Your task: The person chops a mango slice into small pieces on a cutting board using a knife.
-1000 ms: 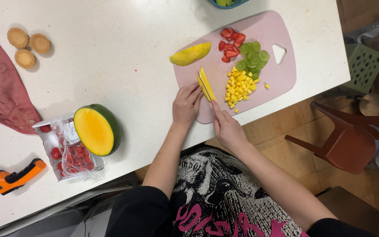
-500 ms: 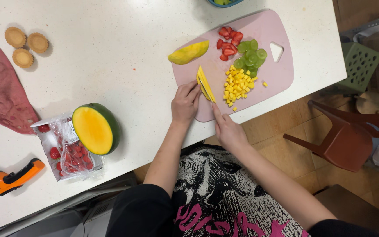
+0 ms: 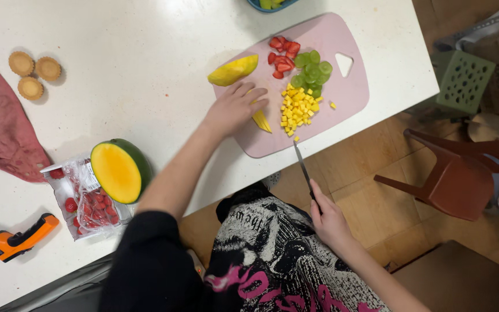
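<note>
The right hand (image 3: 329, 222) is closed around the handle of a knife (image 3: 304, 171), held off the table's edge over the lap, its tip just short of the near edge of the pink board (image 3: 353, 92). The left hand (image 3: 233, 108) lies open and flat on the board's left part, fingers spread, fingertips touching a strip of mango (image 3: 260, 120) without clasping it. To my eye the step in hand is dicing mango: a pile of cubes (image 3: 299, 108) sits at the board's middle, strawberry pieces (image 3: 283, 58) and green slices (image 3: 313, 68) at its far side, and an uncut mango wedge (image 3: 233, 70) overlaps its left far edge. The strip looks set for cutting; that would call for the left fingers to pin it and the blade to come back over the board. A mango half (image 3: 115, 171) rests on the table well left of the board.
</note>
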